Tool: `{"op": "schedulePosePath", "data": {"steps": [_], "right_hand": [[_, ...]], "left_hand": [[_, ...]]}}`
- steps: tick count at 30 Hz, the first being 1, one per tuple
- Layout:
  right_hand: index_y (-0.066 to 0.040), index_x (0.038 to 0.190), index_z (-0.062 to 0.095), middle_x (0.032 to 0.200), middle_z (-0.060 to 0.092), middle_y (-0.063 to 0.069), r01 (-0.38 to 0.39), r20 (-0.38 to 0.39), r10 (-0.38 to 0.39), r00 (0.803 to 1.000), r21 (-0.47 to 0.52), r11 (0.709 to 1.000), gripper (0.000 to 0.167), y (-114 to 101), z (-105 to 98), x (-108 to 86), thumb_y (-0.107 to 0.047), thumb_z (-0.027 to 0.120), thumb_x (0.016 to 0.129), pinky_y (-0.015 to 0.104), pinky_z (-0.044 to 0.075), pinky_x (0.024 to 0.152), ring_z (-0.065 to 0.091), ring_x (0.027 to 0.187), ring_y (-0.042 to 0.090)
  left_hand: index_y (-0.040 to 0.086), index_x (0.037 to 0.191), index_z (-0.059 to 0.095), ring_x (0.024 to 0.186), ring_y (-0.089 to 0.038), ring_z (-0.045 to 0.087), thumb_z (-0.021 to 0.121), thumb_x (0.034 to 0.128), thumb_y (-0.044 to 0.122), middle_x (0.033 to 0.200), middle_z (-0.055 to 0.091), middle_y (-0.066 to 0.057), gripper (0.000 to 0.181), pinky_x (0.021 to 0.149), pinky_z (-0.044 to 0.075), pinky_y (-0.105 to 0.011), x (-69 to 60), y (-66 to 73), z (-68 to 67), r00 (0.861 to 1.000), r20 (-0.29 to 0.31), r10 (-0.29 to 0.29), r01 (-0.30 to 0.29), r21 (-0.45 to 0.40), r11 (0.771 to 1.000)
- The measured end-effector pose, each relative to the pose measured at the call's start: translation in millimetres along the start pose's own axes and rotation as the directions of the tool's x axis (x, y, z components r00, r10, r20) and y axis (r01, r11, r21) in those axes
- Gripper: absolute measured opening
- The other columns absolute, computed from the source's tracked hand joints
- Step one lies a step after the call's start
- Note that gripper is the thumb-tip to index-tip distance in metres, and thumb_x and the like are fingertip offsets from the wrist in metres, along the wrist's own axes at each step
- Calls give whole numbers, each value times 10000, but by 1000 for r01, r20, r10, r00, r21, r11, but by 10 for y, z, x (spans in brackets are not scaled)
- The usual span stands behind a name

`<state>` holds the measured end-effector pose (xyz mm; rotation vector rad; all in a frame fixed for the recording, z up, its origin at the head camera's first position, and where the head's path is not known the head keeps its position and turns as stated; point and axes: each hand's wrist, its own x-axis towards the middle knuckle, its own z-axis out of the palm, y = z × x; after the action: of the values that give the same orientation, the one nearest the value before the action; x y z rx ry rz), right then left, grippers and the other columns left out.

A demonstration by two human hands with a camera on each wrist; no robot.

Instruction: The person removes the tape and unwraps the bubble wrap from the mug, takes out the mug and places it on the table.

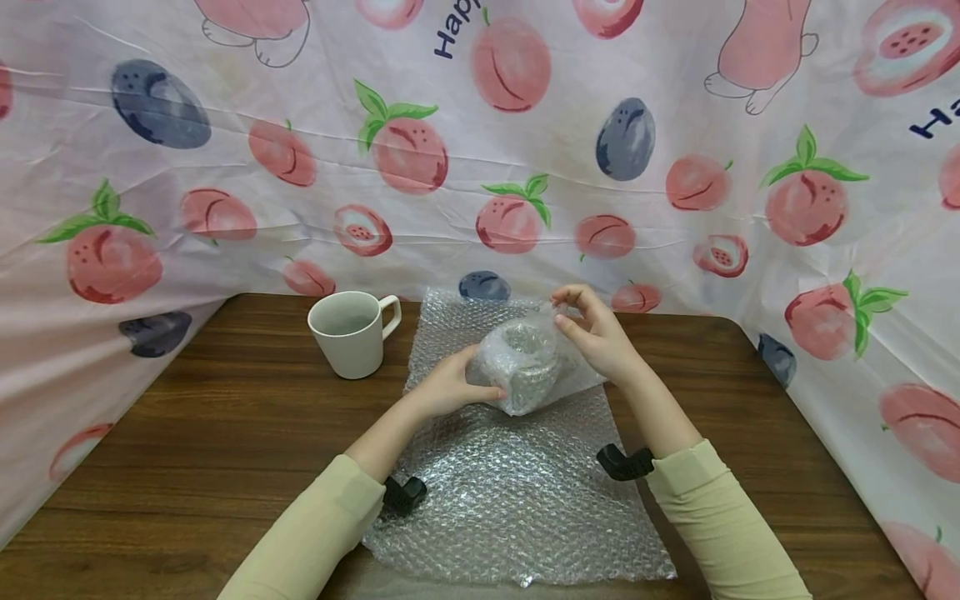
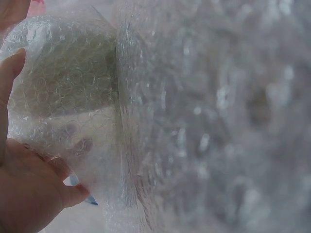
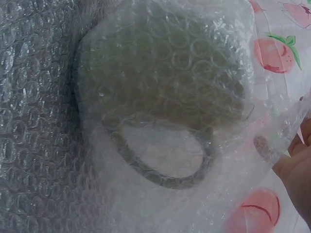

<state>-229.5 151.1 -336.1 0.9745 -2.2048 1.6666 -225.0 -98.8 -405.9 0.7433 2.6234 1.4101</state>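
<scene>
A mug wrapped in bubble wrap [image 1: 527,375] stands on a flat bubble wrap sheet [image 1: 517,500]. Through the layers in the right wrist view, the mug's handle [image 3: 160,180] shows as a dark loop. My left hand [image 1: 453,385] holds the wrapped mug from its left side, thumb at the front and fingers behind. With thumb and fingertips my right hand [image 1: 597,333] pinches a loose flap of the bubble wrap at the upper right of the mug. That flap [image 3: 233,170] spreads out beside the handle.
An unwrapped white mug [image 1: 348,337] stands upright on the brown wooden table [image 1: 225,450], left of the sheet, its handle to the right. A fruit-print curtain [image 1: 555,133] hangs behind the table and along both sides.
</scene>
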Motion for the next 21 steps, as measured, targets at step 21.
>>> {"op": "schedulePosePath", "data": {"steps": [21], "right_hand": [[84,1331,478,1413,443,181,42,-60,-39,997,48,998,351,99,-124,-230,27,449,986,456,278,1079,368,1325,232]], "left_hand": [[92,1438,412,1268,-270,444,797,778,369,1348,522,-72,812,1033,347,-479,-39,37,29,999,-3,-41,41,-22,999]]}}
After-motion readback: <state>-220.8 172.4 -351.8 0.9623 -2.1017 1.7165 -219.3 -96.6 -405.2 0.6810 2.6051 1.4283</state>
